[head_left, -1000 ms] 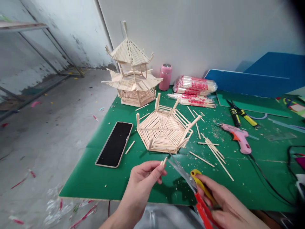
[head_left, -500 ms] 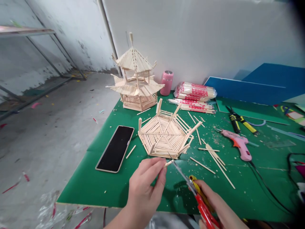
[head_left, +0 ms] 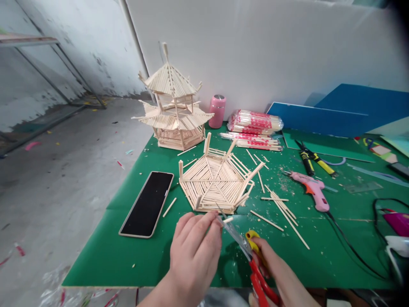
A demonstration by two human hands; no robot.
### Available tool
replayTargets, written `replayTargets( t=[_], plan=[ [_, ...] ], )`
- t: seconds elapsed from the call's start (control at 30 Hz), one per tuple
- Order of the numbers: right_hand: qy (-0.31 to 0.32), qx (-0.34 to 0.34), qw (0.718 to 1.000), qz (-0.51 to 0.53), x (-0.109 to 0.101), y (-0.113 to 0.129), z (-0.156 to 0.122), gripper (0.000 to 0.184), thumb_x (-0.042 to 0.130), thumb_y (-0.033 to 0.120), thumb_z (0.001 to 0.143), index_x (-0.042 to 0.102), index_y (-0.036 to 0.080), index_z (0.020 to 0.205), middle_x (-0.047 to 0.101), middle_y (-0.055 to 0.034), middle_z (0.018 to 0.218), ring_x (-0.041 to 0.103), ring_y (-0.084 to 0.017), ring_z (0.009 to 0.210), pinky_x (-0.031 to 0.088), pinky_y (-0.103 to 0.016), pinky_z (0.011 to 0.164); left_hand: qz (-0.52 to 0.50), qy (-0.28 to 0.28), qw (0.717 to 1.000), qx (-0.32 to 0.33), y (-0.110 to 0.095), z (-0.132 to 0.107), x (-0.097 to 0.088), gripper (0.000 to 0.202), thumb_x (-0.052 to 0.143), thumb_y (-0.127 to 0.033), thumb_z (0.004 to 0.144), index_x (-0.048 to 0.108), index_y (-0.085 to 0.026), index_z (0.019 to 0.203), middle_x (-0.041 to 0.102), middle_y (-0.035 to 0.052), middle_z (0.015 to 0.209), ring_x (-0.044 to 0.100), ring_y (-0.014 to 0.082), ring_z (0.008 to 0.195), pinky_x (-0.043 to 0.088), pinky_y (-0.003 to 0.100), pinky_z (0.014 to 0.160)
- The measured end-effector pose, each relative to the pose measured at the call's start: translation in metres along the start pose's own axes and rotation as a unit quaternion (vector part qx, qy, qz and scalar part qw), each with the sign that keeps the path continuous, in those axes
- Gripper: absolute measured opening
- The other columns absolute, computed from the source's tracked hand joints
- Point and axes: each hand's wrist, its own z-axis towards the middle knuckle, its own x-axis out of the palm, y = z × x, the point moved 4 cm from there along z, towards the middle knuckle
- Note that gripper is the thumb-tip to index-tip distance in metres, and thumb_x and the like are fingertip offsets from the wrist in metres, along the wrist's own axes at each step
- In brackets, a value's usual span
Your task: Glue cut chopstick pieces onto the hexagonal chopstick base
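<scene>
your left hand point(head_left: 194, 247) has rolled over since a second ago: the knuckles now face up, and the pinched fingertips have come right up to the scissors point(head_left: 244, 247). a short wooden stick point(head_left: 228, 220) is clamped in those fingers, its pale end showing just past the blades. earlier it stood clear of the steel; now it lies across it, so the stick seems to be placed for trimming. your fingers cover most of it, so whether the blades actually grip it can't be told.

your right hand point(head_left: 271, 260) is closed around the red and yellow handles, blades pointing away from you toward the near edge of the hexagonal stick frame point(head_left: 212, 192). that frame sits where it did on the green tabletop point(head_left: 128, 264), between the smartphone point(head_left: 147, 204) and the loose sticks point(head_left: 266, 220).
</scene>
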Motion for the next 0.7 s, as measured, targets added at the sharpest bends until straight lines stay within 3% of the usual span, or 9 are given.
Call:
replayTargets(
  t=[0.17, 0.47, 0.7],
  plan=[
    [-0.053, -0.037, 0.997, -0.048, -0.001, -0.002, -0.001, 0.059, 0.052, 0.022, 0.063, 0.035, 0.015, 0.12, 0.06, -0.0077, 0.086, 0.059, -0.017, 0.069, 0.049, -0.024, 0.062, 0.023, 0.018, 0.999, 0.034, -0.001, -0.001, 0.002, 0.012, 0.052, -0.002, 0.076, 0.058, -0.01, 0.083, 0.071, 0.0135, 0.082, 0.066, 0.0185, 0.071, 0.049, 0.036, 0.07],
    [-0.028, -0.034, 0.997, -0.068, -0.001, 0.009, 0.005, 0.055, 0.054, 0.021, 0.061, 0.04, 0.017, 0.113, 0.062, -0.0051, 0.081, 0.059, -0.016, 0.063, 0.047, -0.022, 0.061, 0.032, 0.021, 0.998, 0.055, -0.001, 0.002, 0.004, 0.016, 0.048, -0.003, 0.08, 0.058, -0.013, 0.088, 0.071, 0.0073, 0.076, 0.066, 0.0158, 0.074, 0.052, 0.032, 0.074],
    [-0.063, -0.001, 0.996, -0.067, 0.003, -0.004, 0.006, 0.052, 0.055, 0.032, 0.065, 0.039, 0.015, 0.112, 0.049, 0.0014, 0.068, 0.048, -0.011, 0.054, 0.044, -0.021, 0.053, 0.022, 0.051, 0.996, 0.063, -0.003, 0.004, 0.006, 0.026, 0.044, -0.007, 0.082, 0.059, -0.015, 0.101, 0.07, 0.0071, 0.085, 0.065, 0.0174, 0.08, 0.053, 0.032, 0.078]
  ],
)
